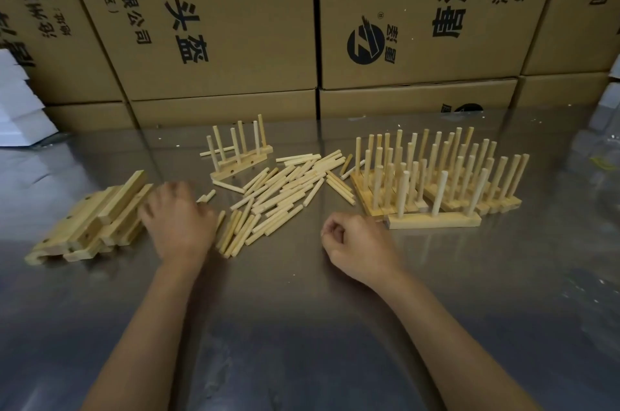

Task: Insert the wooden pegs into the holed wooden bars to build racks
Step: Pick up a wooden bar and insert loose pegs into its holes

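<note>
A heap of loose wooden pegs (285, 189) lies mid-table. A stack of holed wooden bars (90, 222) sits at the left. My left hand (177, 222) is beside that stack, blurred, its fingers toward the bars; whether it touches them I cannot tell, and nothing shows in it. My right hand (355, 242) rests on the table with fingers loosely curled, holding nothing, just left of a bar with three upright pegs (432, 219). Behind that bar stand several finished racks (446, 175). Another pegged rack (240, 155) stands at the back centre.
The table (302, 326) is shiny metal. Large printed cardboard boxes (235, 24) form a wall along its far edge. White foam pieces (20, 108) sit at the far left, and clear plastic (597, 148) lies at the far right.
</note>
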A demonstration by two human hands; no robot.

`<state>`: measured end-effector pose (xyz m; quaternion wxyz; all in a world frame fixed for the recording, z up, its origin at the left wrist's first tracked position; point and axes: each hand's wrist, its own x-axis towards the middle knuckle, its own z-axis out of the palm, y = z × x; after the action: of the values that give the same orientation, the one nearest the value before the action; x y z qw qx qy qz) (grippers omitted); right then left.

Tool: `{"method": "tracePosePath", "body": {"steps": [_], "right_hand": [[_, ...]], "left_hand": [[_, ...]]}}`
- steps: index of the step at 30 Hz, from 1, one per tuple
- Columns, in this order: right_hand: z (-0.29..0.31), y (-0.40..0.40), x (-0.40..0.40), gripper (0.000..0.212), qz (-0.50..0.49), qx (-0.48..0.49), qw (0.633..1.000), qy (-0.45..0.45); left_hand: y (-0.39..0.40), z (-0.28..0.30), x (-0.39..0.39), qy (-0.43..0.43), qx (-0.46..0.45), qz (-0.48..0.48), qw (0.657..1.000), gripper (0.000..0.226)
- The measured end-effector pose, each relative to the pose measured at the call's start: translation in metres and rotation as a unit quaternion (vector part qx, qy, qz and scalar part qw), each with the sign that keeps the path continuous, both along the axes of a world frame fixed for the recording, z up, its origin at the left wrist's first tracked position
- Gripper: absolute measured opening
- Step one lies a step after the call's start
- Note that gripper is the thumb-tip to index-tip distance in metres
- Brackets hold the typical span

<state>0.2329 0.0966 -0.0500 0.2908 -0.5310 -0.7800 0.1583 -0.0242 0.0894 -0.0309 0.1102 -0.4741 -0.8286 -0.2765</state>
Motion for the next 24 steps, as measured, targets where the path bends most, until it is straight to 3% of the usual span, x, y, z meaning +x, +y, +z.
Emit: {"method": "tracePosePath", "body": {"steps": [5,13,16,18,22,24], "right_hand": [[-0.003,0.000,-0.001,0.010,0.005,0.002,1.000,-0.004],[-0.007,0.000,-0.002,0.010,0.001,-0.009,1.000,0.002],[-0.008,0.000,-0.002,0.010,0.001,-0.013,1.000,0.007],[-0.008,-0.001,-0.002,0.010,0.000,-0.010,1.000,0.010],[-0.009,-0.001,-0.002,0.011,-0.001,-0.006,1.000,0.014],[-0.009,-0.001,-0.003,0.011,-0.003,-0.005,1.000,0.013]], "left_hand": [[-0.008,-0.001,-0.042,0.015,-0.105,0.082,0.991,0.069],[-0.008,0.001,-0.043,0.009,-0.012,0.111,0.994,0.048],[-0.008,-0.002,-0.049,-0.004,-0.057,0.115,0.992,0.060],[-0.007,-0.005,-0.050,0.004,-0.090,0.108,0.990,0.055],[-0.008,-0.004,-0.046,-0.008,-0.047,0.096,0.994,0.046],[-0.009,-0.004,-0.046,-0.002,-0.072,0.094,0.993,0.046]]}}
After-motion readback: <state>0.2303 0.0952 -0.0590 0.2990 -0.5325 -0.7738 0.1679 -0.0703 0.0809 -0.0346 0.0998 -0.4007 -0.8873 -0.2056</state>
